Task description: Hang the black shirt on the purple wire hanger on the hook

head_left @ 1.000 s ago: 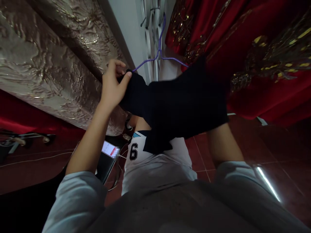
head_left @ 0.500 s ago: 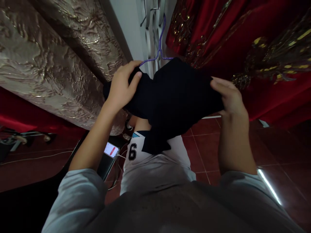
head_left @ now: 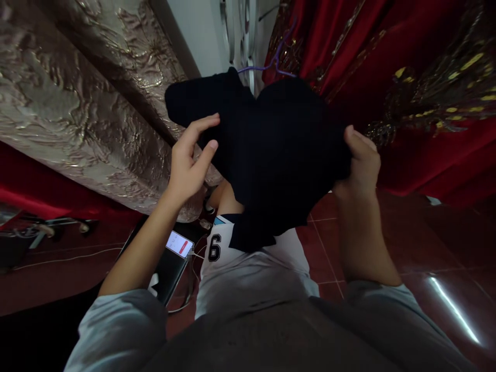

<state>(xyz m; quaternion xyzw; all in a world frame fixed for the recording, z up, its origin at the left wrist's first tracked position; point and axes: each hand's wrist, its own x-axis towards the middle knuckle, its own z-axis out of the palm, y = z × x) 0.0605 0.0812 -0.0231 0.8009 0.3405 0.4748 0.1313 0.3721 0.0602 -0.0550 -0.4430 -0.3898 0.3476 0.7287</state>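
A dark garment (head_left: 279,150), near black and perhaps a shirt, hangs from a thin purple hanger (head_left: 267,66) in front of me. My right hand (head_left: 360,157) grips its right edge, thumb in front and fingers behind the cloth. At the left side, my left hand (head_left: 194,152) has its thumb and forefinger apart against the cloth, below a sleeve-like part that sticks out to the left. Its other fingers are partly hidden. The garment's lower end hangs over my white shorts (head_left: 220,253), which bear a black number 6.
Shiny beige textured cloth (head_left: 127,103) hangs on the left. Red cloth with gold sequins (head_left: 426,113) hangs on the right. A lit phone (head_left: 180,244) with a white cable rests on a black surface (head_left: 172,271). Red tiles (head_left: 325,243) cover the floor.
My left hand has moved down off the upper left part, which now sticks out freely. The hanger has tilted and shifted right. My right hand has moved slightly inward with the garment's edge.
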